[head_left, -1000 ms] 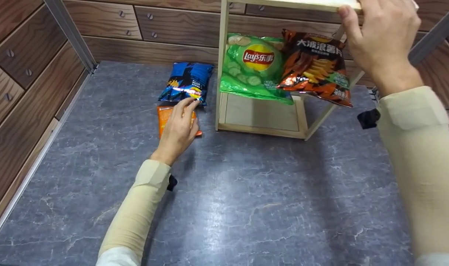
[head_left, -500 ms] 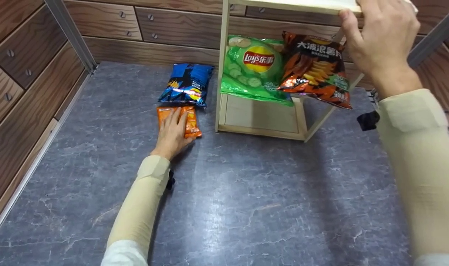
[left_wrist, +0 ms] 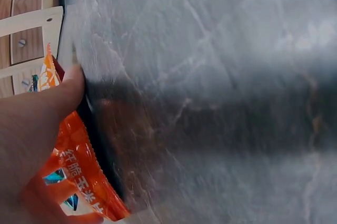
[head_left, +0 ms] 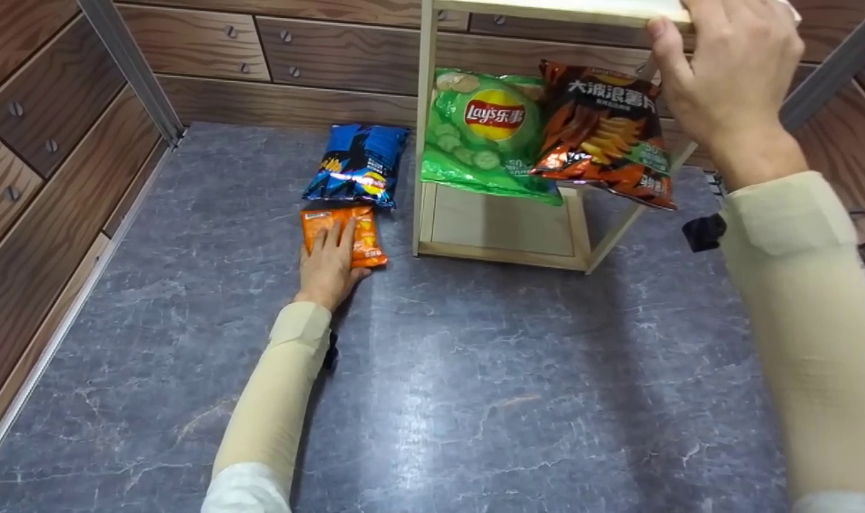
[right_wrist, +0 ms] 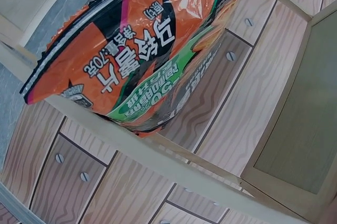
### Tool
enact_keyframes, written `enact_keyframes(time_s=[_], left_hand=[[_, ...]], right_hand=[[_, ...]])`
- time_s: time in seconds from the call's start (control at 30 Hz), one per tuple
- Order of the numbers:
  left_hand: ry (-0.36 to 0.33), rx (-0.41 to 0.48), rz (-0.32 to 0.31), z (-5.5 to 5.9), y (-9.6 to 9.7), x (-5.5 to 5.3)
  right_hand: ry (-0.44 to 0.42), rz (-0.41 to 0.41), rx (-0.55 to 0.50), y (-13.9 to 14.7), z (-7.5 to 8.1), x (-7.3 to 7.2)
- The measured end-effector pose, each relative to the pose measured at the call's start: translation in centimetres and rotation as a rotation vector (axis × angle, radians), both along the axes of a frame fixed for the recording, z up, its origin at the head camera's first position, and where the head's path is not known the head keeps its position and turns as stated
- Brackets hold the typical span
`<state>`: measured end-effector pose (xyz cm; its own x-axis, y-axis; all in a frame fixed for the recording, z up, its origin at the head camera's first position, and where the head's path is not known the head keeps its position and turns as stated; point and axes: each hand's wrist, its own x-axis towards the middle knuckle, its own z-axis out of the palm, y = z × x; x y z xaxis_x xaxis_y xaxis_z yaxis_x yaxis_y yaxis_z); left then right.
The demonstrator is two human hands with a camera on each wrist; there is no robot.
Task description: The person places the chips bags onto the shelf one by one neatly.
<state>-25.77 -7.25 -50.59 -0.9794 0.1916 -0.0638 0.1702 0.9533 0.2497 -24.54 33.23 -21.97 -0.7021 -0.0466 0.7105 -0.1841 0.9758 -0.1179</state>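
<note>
Grey marbled surface [head_left: 518, 427], thinly veined, across most of the scene. Brown wood-grain panels [head_left: 190, 35] behind it and along both sides, dotted with slotted round knobs. Pale wooden rack [head_left: 504, 256], upright toward the back; stands on the surface, right of the two packs lying there. Cream sleeves on both forearms, the right sleeve [head_left: 781, 320] nearer the camera than the left sleeve [head_left: 265, 413].

Inside the rack, above its base, green Lay's bag [head_left: 489, 135] on the left; beside it, brown-and-orange chip bag [head_left: 603, 135], overlapping the green one's edge and jutting past the right front post. Cannot tell from here what bears their weight. Left of the rack, flat on the surface, blue bag [head_left: 358, 164] with a glossy lower half.

Right hand [head_left: 739, 85] at the rack's top right corner: grips the board, thumb bent against the front edge, fingertips hidden. Left hand [head_left: 325, 263] low over the surface: rests straight, slightly spread fingers on the orange packet [head_left: 368, 246], thumb out by its near edge. Packet lying flat, just in front of the blue bag; cannot tell whether touching it. Smallest, a black wrist device [head_left: 704, 233] beneath the right cuff.
</note>
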Motion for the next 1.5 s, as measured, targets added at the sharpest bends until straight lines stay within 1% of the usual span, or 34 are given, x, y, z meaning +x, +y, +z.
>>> enact_keyframes(time_s=[0.13,0.27,0.53,0.63,0.77,0.87,1.0,1.07,1.13,1.2,1.33,1.37,1.5], left_hand=[[0.099,-0.049,0.001,0.0,0.0,0.3],[0.162,-0.092,-0.015,0.0,0.3,0.7],[0.206,-0.121,-0.035,0.1,0.8,1.5],[0.226,-0.113,-0.044,0.2,0.8,1.7],[0.224,-0.100,-0.049,0.4,0.7,1.9],[0.243,-0.049,-0.055,0.6,0.4,2.1],[0.322,0.061,-0.063,0.7,0.0,2.4],[0.368,0.107,-0.062,0.6,-0.1,2.6],[0.400,0.139,-0.063,0.6,-0.1,2.7],[0.398,0.158,-0.064,0.8,0.0,2.7],[0.349,0.214,-0.048,1.2,0.0,2.6],[0.333,0.235,-0.041,1.4,0.0,2.6],[0.321,0.344,-0.013,2.0,0.0,2.6]], right_hand=[[-0.016,-0.005,0.001,-0.1,0.0,-0.1],[-0.004,-0.002,-0.006,0.0,-0.2,-0.1],[-0.016,-0.004,-0.010,0.0,0.0,-0.1],[-0.016,-0.008,-0.005,0.0,0.0,-0.1],[-0.018,-0.010,0.005,-0.1,0.0,-0.2],[-0.013,-0.010,0.010,-0.1,0.0,-0.3],[0.010,-0.010,0.006,-0.1,0.0,-0.3],[0.019,-0.008,0.005,-0.1,-0.1,-0.4],[0.029,-0.007,0.004,0.0,-0.1,-0.4],[0.025,-0.007,0.004,0.0,-0.1,-0.4],[0.007,-0.010,-0.002,0.0,-0.1,-0.3],[0.001,-0.011,-0.002,0.0,-0.1,-0.3],[-0.003,-0.015,0.004,-0.1,-0.1,-0.3]])
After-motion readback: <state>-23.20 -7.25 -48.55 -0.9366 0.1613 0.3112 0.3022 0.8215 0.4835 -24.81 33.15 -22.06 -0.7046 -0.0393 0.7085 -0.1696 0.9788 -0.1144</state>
